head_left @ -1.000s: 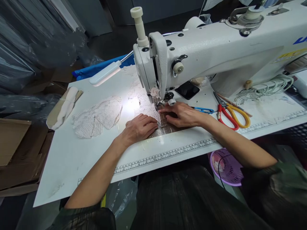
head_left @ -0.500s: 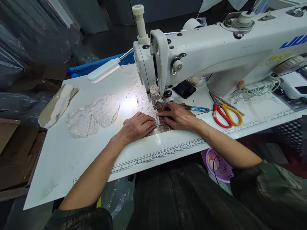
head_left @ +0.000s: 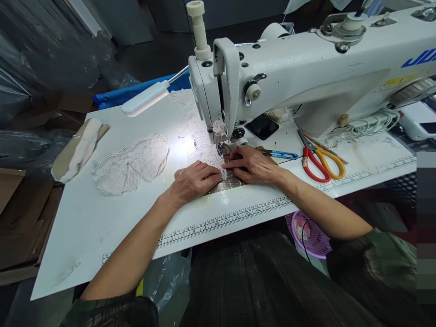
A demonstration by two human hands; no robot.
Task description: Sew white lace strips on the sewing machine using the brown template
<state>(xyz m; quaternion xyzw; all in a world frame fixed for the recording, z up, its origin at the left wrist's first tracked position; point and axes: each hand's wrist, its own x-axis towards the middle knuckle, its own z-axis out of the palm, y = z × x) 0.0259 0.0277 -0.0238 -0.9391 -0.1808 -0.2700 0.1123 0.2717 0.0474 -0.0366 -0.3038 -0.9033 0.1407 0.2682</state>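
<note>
White lace fabric (head_left: pixel 204 152) runs under the needle of the sewing machine (head_left: pixel 218 91). My left hand (head_left: pixel 195 181) lies on the lace at its left front edge, palm down, fingers close together and pressing on it. From the right, my right hand (head_left: pixel 252 165) reaches in beside the presser foot (head_left: pixel 220 149), index finger stretched onto the lace edge, the other fingers bent. Beneath both hands is a brown plate with lines (head_left: pixel 228 182). Whether the right fingers pinch the lace is too small to tell. A second lace piece (head_left: pixel 132 165) lies to the left.
Red-and-yellow scissors (head_left: pixel 322 159) and blue-handled snips (head_left: pixel 281 155) lie right of my hands. Behind them is a black phone-like object (head_left: pixel 262 126). A lit lamp (head_left: pixel 146 98) hangs over the table's back left. A wrapped white roll (head_left: pixel 82 147) rests far left. A purple basket (head_left: pixel 315 240) stands below.
The view has shifted slightly. My hands stay in nearly the same place on the lace, with only a slight movement of the fingers.
</note>
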